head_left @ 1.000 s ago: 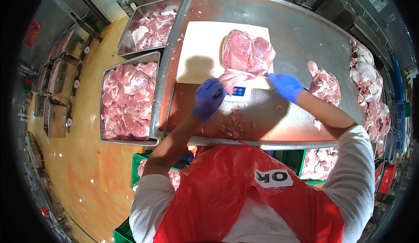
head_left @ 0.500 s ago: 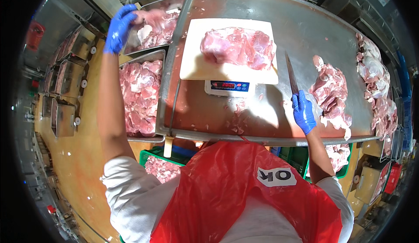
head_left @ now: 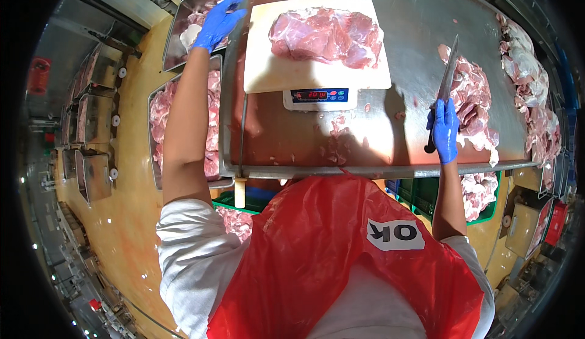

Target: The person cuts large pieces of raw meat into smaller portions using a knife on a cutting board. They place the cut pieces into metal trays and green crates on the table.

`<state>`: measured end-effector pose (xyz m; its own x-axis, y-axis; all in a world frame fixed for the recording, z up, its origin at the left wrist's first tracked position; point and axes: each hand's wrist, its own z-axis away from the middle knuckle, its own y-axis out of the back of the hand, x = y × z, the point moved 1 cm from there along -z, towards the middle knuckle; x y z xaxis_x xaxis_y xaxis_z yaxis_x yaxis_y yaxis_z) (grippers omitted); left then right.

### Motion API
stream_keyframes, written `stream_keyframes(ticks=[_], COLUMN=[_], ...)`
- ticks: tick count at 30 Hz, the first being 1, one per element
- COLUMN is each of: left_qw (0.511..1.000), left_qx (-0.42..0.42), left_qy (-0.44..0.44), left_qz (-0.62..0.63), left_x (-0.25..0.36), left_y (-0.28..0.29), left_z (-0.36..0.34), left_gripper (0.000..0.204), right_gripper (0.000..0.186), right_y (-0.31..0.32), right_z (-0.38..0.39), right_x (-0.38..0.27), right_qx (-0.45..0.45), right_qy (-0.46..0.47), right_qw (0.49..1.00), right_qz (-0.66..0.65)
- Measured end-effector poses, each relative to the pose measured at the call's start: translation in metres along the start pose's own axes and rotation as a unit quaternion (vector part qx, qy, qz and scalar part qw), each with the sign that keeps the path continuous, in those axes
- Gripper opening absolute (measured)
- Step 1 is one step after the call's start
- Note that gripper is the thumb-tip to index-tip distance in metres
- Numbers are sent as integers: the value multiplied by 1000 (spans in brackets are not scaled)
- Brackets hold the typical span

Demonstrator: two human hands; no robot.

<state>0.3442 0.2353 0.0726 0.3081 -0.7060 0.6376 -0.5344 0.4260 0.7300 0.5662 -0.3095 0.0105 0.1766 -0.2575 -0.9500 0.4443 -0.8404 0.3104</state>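
My left hand [head_left: 219, 23], blue-gloved, is over the far-left metal tray [head_left: 175, 49] of raw meat. Its fingers are apart and nothing shows in them. In my gloved right hand [head_left: 445, 130] is a knife [head_left: 450, 74], its long blade pointing away from me and its dark handle gripped. A pile of trimmed raw meat [head_left: 474, 95] lies just right of the blade. Between my hands, a large slab of raw meat [head_left: 326, 37] rests on a white cutting board [head_left: 317, 81]. The board sits on a digital scale [head_left: 320, 99] with a red lit display.
A second meat tray [head_left: 154, 150] stands on the left, partly behind my left forearm. More meat [head_left: 527, 83] lines the metal table's right edge. Scraps [head_left: 338, 144] lie near the front edge [head_left: 390, 171]. Green crates [head_left: 426, 196] holding meat are below it.
My left hand has moved right and let go of the meat it held in the far tray. My right hand has moved right with the knife. The whole view has shifted slightly.
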Motion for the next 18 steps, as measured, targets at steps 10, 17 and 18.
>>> stream_keyframes(ticks=[10,17,18], left_qw=[970,935,930], left_qx=[-74,-154,-171], left_qy=[147,213,225], left_qz=[179,237,235], left_x=[31,28,21], left_y=[-49,-81,-87], left_z=[8,24,23], left_gripper=[56,67,66], right_gripper=[25,28,27], right_y=[-60,-103,-111], right_z=[-52,-133,-141], right_x=[-43,-39,-43], right_qx=[-85,-172,-191], right_qy=[-17,-75,-99], right_qw=[986,948,936], right_qz=[-145,-257,-279])
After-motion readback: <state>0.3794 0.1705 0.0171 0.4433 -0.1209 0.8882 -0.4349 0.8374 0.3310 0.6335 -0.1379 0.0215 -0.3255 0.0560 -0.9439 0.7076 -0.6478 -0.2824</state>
